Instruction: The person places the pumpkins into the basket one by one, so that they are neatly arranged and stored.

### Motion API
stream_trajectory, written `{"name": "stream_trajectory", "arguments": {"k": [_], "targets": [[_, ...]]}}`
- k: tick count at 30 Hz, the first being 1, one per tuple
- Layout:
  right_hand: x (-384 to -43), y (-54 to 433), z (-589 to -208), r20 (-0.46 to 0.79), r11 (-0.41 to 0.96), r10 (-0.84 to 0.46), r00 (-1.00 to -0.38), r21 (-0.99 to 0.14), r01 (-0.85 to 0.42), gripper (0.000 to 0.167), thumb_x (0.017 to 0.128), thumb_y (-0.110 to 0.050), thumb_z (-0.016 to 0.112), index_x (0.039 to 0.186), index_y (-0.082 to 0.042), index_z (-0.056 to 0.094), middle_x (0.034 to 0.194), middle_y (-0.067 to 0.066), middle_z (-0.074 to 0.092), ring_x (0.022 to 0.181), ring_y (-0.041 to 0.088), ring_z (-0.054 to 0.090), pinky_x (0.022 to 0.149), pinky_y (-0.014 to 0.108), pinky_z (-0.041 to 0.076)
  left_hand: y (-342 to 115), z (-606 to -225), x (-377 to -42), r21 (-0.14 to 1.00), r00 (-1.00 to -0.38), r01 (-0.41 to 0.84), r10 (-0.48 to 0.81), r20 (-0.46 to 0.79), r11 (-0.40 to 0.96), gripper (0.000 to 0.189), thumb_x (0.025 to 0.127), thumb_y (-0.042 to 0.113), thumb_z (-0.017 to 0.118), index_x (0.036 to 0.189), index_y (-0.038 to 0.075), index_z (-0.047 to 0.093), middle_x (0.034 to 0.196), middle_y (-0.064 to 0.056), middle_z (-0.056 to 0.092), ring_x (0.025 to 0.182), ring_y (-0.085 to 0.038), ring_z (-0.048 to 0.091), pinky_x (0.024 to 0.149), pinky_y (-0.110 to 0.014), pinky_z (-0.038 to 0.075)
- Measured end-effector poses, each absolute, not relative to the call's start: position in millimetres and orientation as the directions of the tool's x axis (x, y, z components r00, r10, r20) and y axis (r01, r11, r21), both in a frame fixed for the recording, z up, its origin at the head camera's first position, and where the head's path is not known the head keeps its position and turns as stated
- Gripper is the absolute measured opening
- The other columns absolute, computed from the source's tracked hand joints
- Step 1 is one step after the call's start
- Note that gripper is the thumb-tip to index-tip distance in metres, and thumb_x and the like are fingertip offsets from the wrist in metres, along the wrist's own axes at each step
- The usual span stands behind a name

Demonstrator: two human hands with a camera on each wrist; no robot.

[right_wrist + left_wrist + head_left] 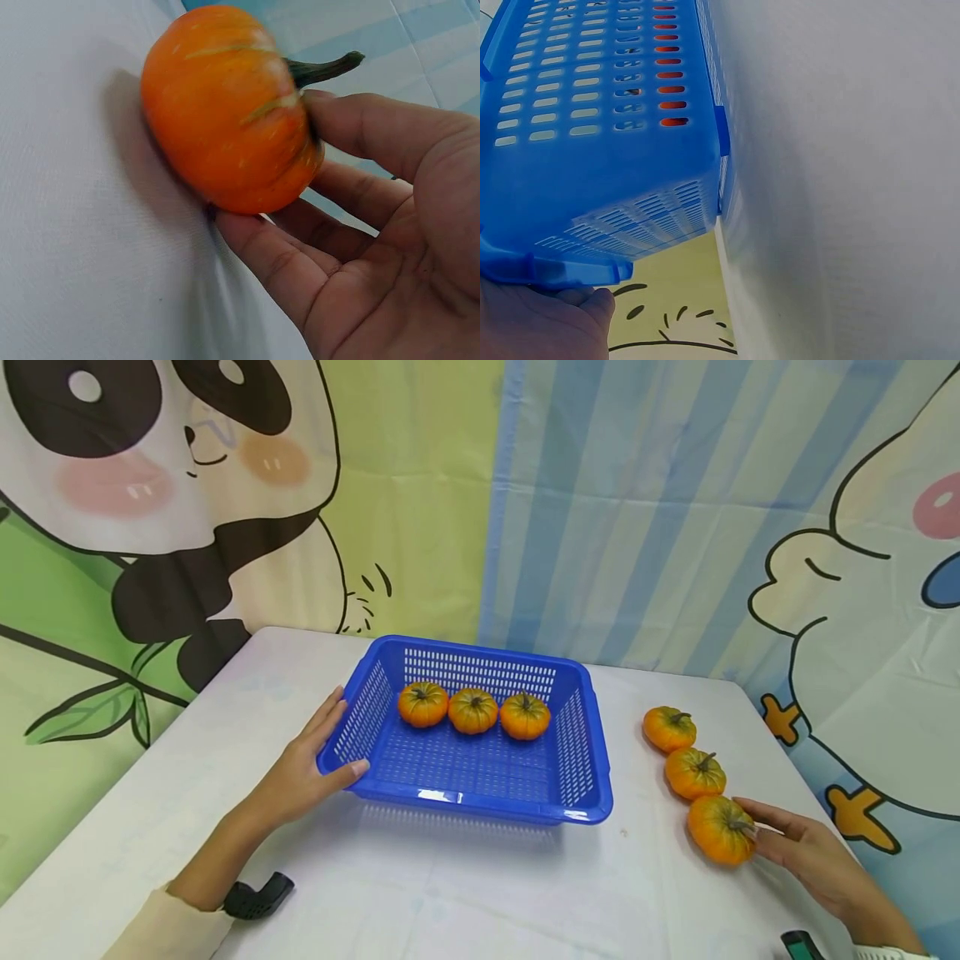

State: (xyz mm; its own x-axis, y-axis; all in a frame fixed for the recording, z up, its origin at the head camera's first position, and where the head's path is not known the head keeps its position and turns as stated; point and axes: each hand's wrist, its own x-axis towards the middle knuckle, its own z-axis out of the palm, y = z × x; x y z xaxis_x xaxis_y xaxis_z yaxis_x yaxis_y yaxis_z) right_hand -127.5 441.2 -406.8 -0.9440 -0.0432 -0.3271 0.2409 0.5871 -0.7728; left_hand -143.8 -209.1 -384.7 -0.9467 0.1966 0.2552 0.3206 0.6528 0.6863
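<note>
Across a white-covered desk (pixel 450 893), the right hand (pixel 813 860) pinches a miniature pumpkin (pixel 717 831) at its fingertips; the left hand (pixel 306 770) grips a blue basket (pixel 498 806).

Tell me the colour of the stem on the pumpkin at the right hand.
Dark green; the stem shows best in the right wrist view.

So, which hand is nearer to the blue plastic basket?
Left. The left hand touches the left side of the blue plastic basket; the right hand is off to its right, holding a mini pumpkin.
</note>
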Motion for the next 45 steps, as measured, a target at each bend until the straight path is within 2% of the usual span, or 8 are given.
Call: {"name": "stream_trajectory", "arguments": {"k": [5, 9, 13, 18, 33, 37, 40, 45], "targets": [[-129.6, 440.4, -404.8, -0.340, 0.606, -0.052, -0.939, -0.759, 0.241, 0.072, 0.097, -0.031, 0.061, 0.149, 0.006, 0.029, 0.152, 0.028, 0.027, 0.123, 0.023, 0.042, 0.097, 0.062, 0.041, -209.4, -385.1, -143.8, 0.688, -0.945, 0.325, 0.199, 0.258, 0.650, 0.092, 0.088, 0.040, 0.067, 0.155, 0.004, 0.015, 0.163, -0.004, 0.002, 0.145, -0.041, 0.010, 0.100, -0.069, 0.027], [-129.6, 439.3, -402.9, -0.370, 0.604, -0.055, -0.927, -0.752, 0.264, 0.069, 0.098, -0.031, 0.058, 0.148, 0.008, 0.030, 0.151, 0.030, 0.028, 0.124, 0.031, 0.044, 0.095, 0.065, 0.041, -208.9, -385.0, -143.9, 0.687, -0.945, 0.325, 0.202, 0.256, 0.650, 0.093, 0.088, 0.042, 0.067, 0.155, 0.004, 0.015, 0.163, -0.004, 0.003, 0.145, -0.042, 0.011, 0.099, -0.069, 0.028], [-129.7, 432.0, -401.4, -0.365, 0.601, -0.057, -0.929, -0.756, 0.260, 0.068, 0.099, -0.029, 0.057, 0.148, 0.007, 0.029, 0.153, 0.030, 0.022, 0.132, 0.046, 0.032, 0.097, 0.065, 0.039, -208.8, -384.2, -143.6, 0.686, -0.946, 0.323, 0.201, 0.254, 0.652, 0.092, 0.088, 0.041, 0.067, 0.156, 0.005, 0.015, 0.163, -0.005, 0.003, 0.144, -0.042, 0.012, 0.100, -0.069, 0.028], [-133.1, 419.2, -399.1, -0.336, 0.593, -0.087, -0.938, -0.774, 0.223, 0.067, 0.098, -0.024, 0.057, 0.149, 0.008, 0.026, 0.153, 0.031, 0.020, 0.134, 0.050, 0.025, 0.099, 0.065, 0.036, -209.7, -383.5, -142.4, 0.691, -0.949, 0.315, 0.196, 0.248, 0.650, 0.091, 0.088, 0.038, 0.067, 0.156, 0.005, 0.015, 0.163, -0.005, 0.002, 0.144, -0.042, 0.011, 0.100, -0.070, 0.027], [-141.1, 382.9, -374.9, -0.208, 0.543, -0.150, -0.967, -0.834, 0.095, 0.054, 0.099, -0.015, 0.051, 0.147, 0.004, 0.035, 0.155, 0.029, 0.020, 0.134, 0.045, 0.026, 0.092, 0.036, 0.052, -209.4, -384.5, -144.1, 0.691, -0.945, 0.326, 0.202, 0.257, 0.645, 0.092, 0.088, 0.041, 0.067, 0.156, 0.006, 0.016, 0.163, -0.003, 0.003, 0.145, -0.041, 0.012, 0.100, -0.068, 0.029], [-143.4, 375.1, -368.5, -0.157, 0.503, -0.165, -0.974, -0.862, 0.054, 0.052, 0.100, -0.012, 0.050, 0.147, 0.006, 0.034, 0.154, 0.028, 0.022, 0.124, 0.016, 0.044, 0.087, 0.022, 0.051, -209.6, -385.1, -144.3, 0.690, -0.944, 0.327, 0.202, 0.259, 0.646, 0.092, 0.088, 0.041, 0.067, 0.156, 0.006, 0.016, 0.163, -0.003, 0.003, 0.145, -0.041, 0.012, 0.100, -0.069, 0.028], [-145.5, 369.7, -364.0, -0.133, 0.486, -0.168, -0.977, -0.873, 0.035, 0.053, 0.101, -0.013, 0.051, 0.148, 0.006, 0.033, 0.154, 0.027, 0.024, 0.112, -0.005, 0.045, 0.087, 0.020, 0.051, -209.2, -385.8, -144.0, 0.689, -0.944, 0.328, 0.200, 0.262, 0.646, 0.092, 0.088, 0.039, 0.068, 0.156, 0.006, 0.016, 0.163, -0.003, 0.003, 0.145, -0.041, 0.012, 0.100, -0.069, 0.028], [-149.1, 360.4, -356.9, -0.115, 0.483, -0.167, -0.979, -0.875, 0.021, 0.054, 0.102, -0.014, 0.049, 0.150, 0.003, 0.031, 0.155, 0.025, 0.024, 0.124, 0.013, 0.041, 0.088, 0.019, 0.049, -208.7, -386.1, -143.9, 0.691, -0.945, 0.325, 0.199, 0.259, 0.645, 0.092, 0.088, 0.038, 0.068, 0.156, 0.006, 0.015, 0.163, -0.002, 0.002, 0.145, -0.041, 0.011, 0.100, -0.069, 0.028]]}}
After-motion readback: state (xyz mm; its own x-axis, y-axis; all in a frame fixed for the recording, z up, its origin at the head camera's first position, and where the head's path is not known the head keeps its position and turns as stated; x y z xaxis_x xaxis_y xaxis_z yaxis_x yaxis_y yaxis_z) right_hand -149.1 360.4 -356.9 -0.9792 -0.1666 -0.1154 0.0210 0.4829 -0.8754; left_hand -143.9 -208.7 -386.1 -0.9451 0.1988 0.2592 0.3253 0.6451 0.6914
